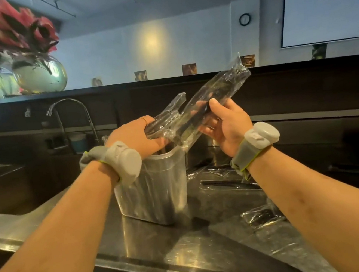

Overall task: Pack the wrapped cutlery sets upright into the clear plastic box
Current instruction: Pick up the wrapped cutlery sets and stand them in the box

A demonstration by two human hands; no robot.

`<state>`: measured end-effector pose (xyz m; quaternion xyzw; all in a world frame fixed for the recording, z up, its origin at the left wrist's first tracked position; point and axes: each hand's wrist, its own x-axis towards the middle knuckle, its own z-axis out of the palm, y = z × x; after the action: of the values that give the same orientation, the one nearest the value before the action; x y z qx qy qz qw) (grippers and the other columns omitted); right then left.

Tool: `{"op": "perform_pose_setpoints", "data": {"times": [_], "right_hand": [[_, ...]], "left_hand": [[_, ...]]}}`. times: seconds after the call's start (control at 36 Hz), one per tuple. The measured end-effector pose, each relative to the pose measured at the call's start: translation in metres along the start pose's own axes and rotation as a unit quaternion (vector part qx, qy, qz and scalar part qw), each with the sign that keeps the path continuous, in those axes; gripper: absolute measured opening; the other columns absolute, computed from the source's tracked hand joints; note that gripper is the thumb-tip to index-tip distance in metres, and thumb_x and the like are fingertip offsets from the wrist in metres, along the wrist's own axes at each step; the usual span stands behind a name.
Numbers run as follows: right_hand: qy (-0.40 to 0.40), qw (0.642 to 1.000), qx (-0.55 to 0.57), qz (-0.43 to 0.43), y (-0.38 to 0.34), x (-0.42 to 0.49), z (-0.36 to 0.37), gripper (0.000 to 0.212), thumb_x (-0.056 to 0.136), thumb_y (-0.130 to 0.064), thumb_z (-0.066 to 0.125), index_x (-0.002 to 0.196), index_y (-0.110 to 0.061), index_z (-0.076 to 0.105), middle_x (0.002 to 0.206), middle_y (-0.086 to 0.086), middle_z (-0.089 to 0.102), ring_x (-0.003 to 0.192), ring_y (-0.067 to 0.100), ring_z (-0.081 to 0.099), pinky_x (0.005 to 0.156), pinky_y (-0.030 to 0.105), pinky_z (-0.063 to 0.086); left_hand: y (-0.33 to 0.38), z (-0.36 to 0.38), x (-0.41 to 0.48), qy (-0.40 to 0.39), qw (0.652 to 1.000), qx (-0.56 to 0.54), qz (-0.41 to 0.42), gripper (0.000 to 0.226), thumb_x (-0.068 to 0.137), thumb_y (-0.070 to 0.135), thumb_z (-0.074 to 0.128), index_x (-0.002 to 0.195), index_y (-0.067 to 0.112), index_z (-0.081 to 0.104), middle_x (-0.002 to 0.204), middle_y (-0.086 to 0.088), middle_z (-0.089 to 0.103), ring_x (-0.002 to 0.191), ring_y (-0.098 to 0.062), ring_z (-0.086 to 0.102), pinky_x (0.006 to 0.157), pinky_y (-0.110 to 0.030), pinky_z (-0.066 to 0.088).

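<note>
Clear crinkly film wraps each black cutlery set. Left grip (134,138) curls round the first wrapped set (167,115) right over the mouth of the clear plastic box (155,190); the set is tilted, its lower end down in the box. Right grip (227,128) pinches the second wrapped set (218,95), thumb on front, fingers behind. This long flat packet slants up to the right, lower end at the box rim.

The box is tall with rounded corners and cloudy walls. It stands upright on the brushed steel surface (164,249), near the sink (12,188) edge at left. Loose wrapped sets (224,182) lie flat right of the box, one more (263,215) towards the front. Bare steel lies in front of the box. Grey wrist bands (121,160) on both arms.
</note>
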<state>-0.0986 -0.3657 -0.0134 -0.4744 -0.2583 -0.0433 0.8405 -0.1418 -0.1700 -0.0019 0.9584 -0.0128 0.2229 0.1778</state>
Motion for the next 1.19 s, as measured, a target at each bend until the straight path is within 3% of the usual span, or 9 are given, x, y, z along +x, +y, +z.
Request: {"op": "perform_pose_setpoints", "data": {"times": [0.19, 0.33, 0.44, 0.61, 0.75, 0.83, 0.94, 1.03, 1.19], "right_hand": [[-0.074, 0.997, 0.034, 0.010, 0.015, -0.001, 0.027, 0.022, 0.100, -0.012, 0.041, 0.115, -0.014, 0.056, 0.104, 0.006, 0.070, 0.095, 0.021, 0.069, 0.075, 0.036, 0.057], [-0.087, 0.995, 0.057, 0.010, 0.020, 0.004, 0.041, 0.022, 0.100, -0.011, 0.040, 0.115, -0.015, 0.055, 0.104, 0.006, 0.069, 0.096, 0.022, 0.068, 0.083, 0.039, 0.057], [-0.093, 0.991, -0.090, -0.033, 0.025, 0.003, 0.042, 0.025, 0.098, -0.008, 0.045, 0.122, -0.011, 0.051, 0.115, 0.009, 0.065, 0.105, 0.022, 0.066, 0.084, 0.037, 0.057], [-0.136, 0.897, -0.404, -0.118, 0.019, 0.004, 0.043, 0.028, 0.095, -0.019, 0.053, 0.123, -0.014, 0.054, 0.114, -0.003, 0.064, 0.100, 0.006, 0.060, 0.079, 0.014, 0.049], [-0.244, 0.814, -0.523, -0.067, 0.023, -0.008, 0.043, 0.032, 0.091, -0.024, 0.059, 0.123, -0.019, 0.058, 0.113, 0.000, 0.066, 0.103, 0.015, 0.062, 0.091, 0.031, 0.050], [-0.275, 0.778, -0.560, -0.069, 0.021, -0.011, 0.044, 0.028, 0.090, -0.031, 0.060, 0.114, -0.018, 0.065, 0.106, 0.003, 0.067, 0.096, 0.017, 0.063, 0.088, 0.036, 0.053], [-0.216, 0.854, -0.471, -0.043, 0.016, -0.010, 0.048, 0.032, 0.090, -0.047, 0.052, 0.100, -0.021, 0.065, 0.093, -0.002, 0.068, 0.088, 0.010, 0.065, 0.073, 0.021, 0.054], [-0.094, 0.895, -0.412, -0.141, 0.016, 0.000, 0.054, 0.033, 0.090, -0.046, 0.053, 0.115, -0.024, 0.053, 0.099, -0.006, 0.063, 0.090, 0.008, 0.062, 0.074, 0.021, 0.053], [-0.155, 0.867, -0.452, -0.141, 0.015, -0.003, 0.057, 0.012, 0.089, -0.031, 0.061, 0.097, -0.022, 0.065, 0.089, -0.005, 0.068, 0.086, 0.011, 0.065, 0.079, 0.029, 0.055]], "left_hand": [[-0.016, -0.007, 0.002, -0.023, 0.996, -0.079, 0.042, 0.027, 0.088, 0.028, 0.064, 0.113, 0.021, 0.056, 0.093, 0.004, 0.064, 0.089, -0.017, 0.061, 0.085, -0.033, 0.047], [-0.018, -0.008, 0.000, -0.014, 0.994, -0.095, 0.059, 0.027, 0.093, 0.025, 0.057, 0.117, 0.014, 0.056, 0.099, -0.002, 0.063, 0.091, -0.018, 0.059, 0.074, -0.019, 0.044], [-0.022, -0.006, 0.001, -0.005, 0.991, -0.115, 0.061, 0.025, 0.094, 0.028, 0.054, 0.116, 0.015, 0.056, 0.099, -0.001, 0.063, 0.091, -0.017, 0.058, 0.084, -0.027, 0.045], [-0.024, 0.000, 0.001, 0.013, 0.982, -0.184, 0.044, 0.025, 0.094, 0.038, 0.051, 0.113, 0.021, 0.054, 0.091, 0.007, 0.062, 0.083, -0.010, 0.059, 0.070, -0.019, 0.044], [-0.025, 0.004, -0.004, 0.062, 0.950, -0.304, 0.030, 0.020, 0.096, 0.041, 0.046, 0.105, 0.029, 0.060, 0.097, 0.003, 0.067, 0.092, -0.014, 0.063, 0.081, -0.028, 0.049], [-0.025, 0.004, -0.002, 0.092, 0.937, -0.336, -0.010, 0.030, 0.097, 0.045, 0.043, 0.116, 0.028, 0.058, 0.101, 0.006, 0.066, 0.099, -0.017, 0.062, 0.091, -0.035, 0.049], [-0.026, 0.003, 0.002, 0.096, 0.943, -0.319, -0.014, 0.027, 0.097, 0.046, 0.042, 0.112, 0.029, 0.056, 0.094, 0.012, 0.062, 0.100, -0.018, 0.060, 0.099, -0.041, 0.045], [-0.026, 0.005, 0.001, 0.093, 0.936, -0.339, -0.025, 0.028, 0.095, 0.049, 0.043, 0.112, 0.030, 0.056, 0.097, 0.009, 0.064, 0.102, -0.019, 0.061, 0.099, -0.045, 0.045], [-0.022, 0.004, 0.000, 0.103, 0.937, -0.332, -0.030, 0.030, 0.096, 0.046, 0.043, 0.115, 0.026, 0.056, 0.099, 0.005, 0.062, 0.100, -0.019, 0.060, 0.093, -0.037, 0.046]]}}
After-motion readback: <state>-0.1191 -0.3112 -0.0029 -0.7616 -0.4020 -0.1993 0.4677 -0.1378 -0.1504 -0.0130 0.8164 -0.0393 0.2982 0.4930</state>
